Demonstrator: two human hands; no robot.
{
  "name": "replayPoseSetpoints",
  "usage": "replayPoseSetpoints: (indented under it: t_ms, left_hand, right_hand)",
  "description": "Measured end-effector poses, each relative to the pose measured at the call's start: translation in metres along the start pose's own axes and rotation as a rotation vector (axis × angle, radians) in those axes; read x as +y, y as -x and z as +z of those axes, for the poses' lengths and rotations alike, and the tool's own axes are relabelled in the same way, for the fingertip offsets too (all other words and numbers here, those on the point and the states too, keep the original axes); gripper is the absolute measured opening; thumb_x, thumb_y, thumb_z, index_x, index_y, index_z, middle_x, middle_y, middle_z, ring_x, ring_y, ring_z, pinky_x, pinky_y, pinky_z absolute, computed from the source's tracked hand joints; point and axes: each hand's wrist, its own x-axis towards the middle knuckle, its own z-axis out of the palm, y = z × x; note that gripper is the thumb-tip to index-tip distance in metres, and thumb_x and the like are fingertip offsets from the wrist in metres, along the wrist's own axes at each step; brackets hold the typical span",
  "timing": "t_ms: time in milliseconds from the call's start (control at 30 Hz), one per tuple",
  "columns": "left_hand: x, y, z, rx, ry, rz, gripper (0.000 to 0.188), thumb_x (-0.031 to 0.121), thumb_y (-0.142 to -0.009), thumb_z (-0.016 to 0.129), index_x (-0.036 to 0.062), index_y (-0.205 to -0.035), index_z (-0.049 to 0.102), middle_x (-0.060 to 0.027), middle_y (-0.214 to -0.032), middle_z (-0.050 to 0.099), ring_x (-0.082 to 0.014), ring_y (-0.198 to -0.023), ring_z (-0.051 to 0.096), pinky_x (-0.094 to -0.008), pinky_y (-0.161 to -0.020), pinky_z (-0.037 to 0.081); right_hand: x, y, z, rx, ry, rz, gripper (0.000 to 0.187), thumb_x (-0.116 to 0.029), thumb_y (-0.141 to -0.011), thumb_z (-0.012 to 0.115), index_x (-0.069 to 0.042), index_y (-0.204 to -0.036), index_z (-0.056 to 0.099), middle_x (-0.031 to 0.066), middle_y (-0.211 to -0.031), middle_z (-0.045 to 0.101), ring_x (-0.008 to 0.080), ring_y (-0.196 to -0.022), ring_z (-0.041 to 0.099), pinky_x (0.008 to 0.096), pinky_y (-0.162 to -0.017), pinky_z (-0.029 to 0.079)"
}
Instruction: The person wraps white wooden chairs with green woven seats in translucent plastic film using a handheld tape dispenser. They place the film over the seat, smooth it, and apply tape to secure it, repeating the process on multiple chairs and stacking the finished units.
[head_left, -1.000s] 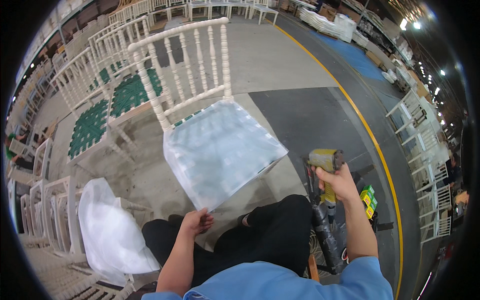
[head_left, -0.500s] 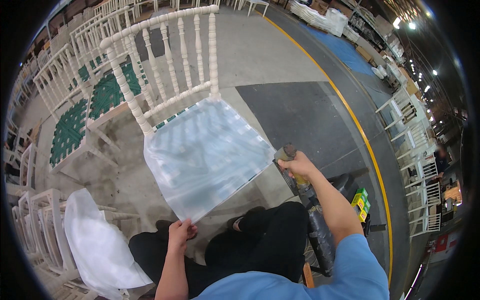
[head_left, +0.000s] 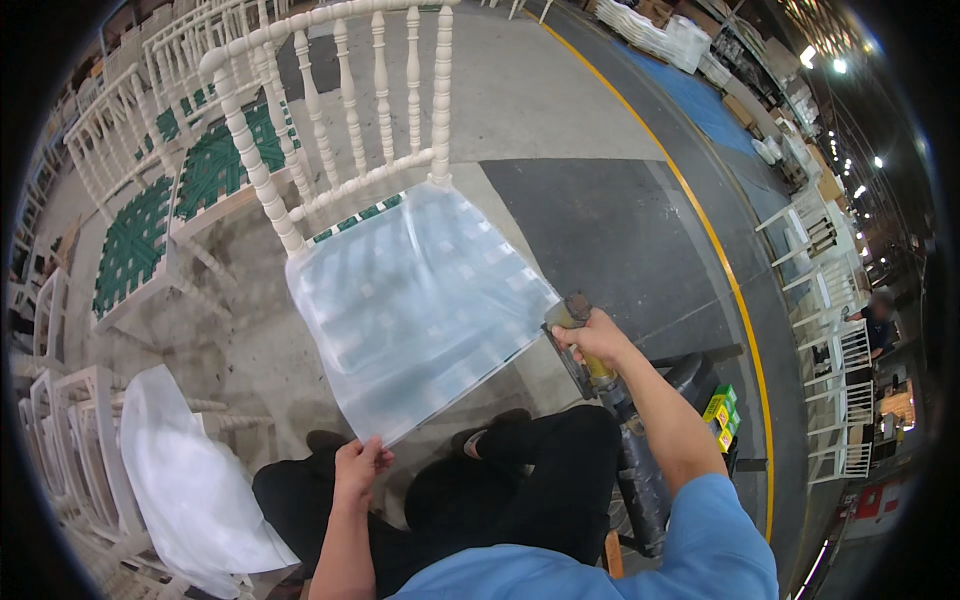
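In front of me stands a cream-white chair [head_left: 362, 185] with a turned spindle back. A thin, translucent white sheet of fabric [head_left: 420, 290] covers its seat, and green webbing shows through and along the back edge. My left hand [head_left: 362, 464] pinches the sheet's near left corner, which hangs past the seat. At the seat's front right corner, my right hand [head_left: 592, 340] is wrapped round the handle of a staple gun [head_left: 571, 311]. The gun's head meets or nearly meets that corner; contact cannot be made out.
A pile of white fabric [head_left: 190, 480] drapes over chair frames at left. Two more chairs with green webbed seats [head_left: 135, 240] stand behind it. Green-and-yellow boxes [head_left: 720, 415] sit at my right. Beyond a yellow floor line [head_left: 715, 250] are rows of white chairs [head_left: 840, 350] and a person [head_left: 880, 325].
The chair back and sheet sit slightly differently in the picture, and the sheet looks a little smoother toward its near edge. Both hands keep their holds, nearly in place.
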Motion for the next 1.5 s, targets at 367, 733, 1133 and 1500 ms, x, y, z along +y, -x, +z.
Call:
replayPoseSetpoints:
  t_ms: [367,733,1133,1500]
  left_hand:
    - [0.001,0.006,0.002,0.001,-0.011,-0.018,0.024,0.022,-0.105,0.07,-0.0013,-0.1,0.073,-0.0065,-0.084,0.073,-0.0154,-0.076,0.071,-0.0312,-0.071,0.057]
    - [-0.003,0.005,0.0,-0.005,-0.059,0.002,0.024,0.019,-0.104,0.069,-0.0034,-0.1,0.074,-0.0069,-0.084,0.073,-0.0154,-0.075,0.071,-0.0311,-0.069,0.057]
    - [-0.005,0.005,0.0,-0.004,-0.017,0.009,0.025,0.017,-0.104,0.068,-0.0075,-0.102,0.073,-0.0096,-0.087,0.072,-0.0174,-0.075,0.071,-0.0322,-0.071,0.058]
    - [-0.011,-0.002,-0.005,0.001,-0.007,0.015,0.025,0.024,-0.105,0.069,-0.0001,-0.099,0.074,-0.0051,-0.085,0.073,-0.0138,-0.076,0.07,-0.0295,-0.068,0.052]
  right_hand:
    - [-0.005,0.012,0.035,-0.046,0.006,0.066,0.02,-0.023,-0.096,0.082,-0.006,-0.097,0.071,0.0027,-0.078,0.067,0.0143,-0.056,0.057,0.0321,-0.05,0.044]
    - [-0.01,0.029,0.062,-0.113,-0.077,0.058,0.022,-0.024,-0.098,0.08,-0.005,-0.104,0.071,0.0042,-0.085,0.069,0.0142,-0.06,0.058,0.03,-0.052,0.048]
    - [-0.013,0.049,0.107,-0.155,-0.089,0.063,0.025,-0.026,-0.097,0.082,-0.004,-0.103,0.07,0.0039,-0.084,0.068,0.0132,-0.059,0.057,0.0298,-0.051,0.046]
    - [-0.026,0.072,0.154,-0.233,-0.013,0.038,0.028,-0.028,-0.096,0.082,-0.002,-0.102,0.072,0.0038,-0.084,0.068,0.0132,-0.057,0.058,0.0293,-0.05,0.046]
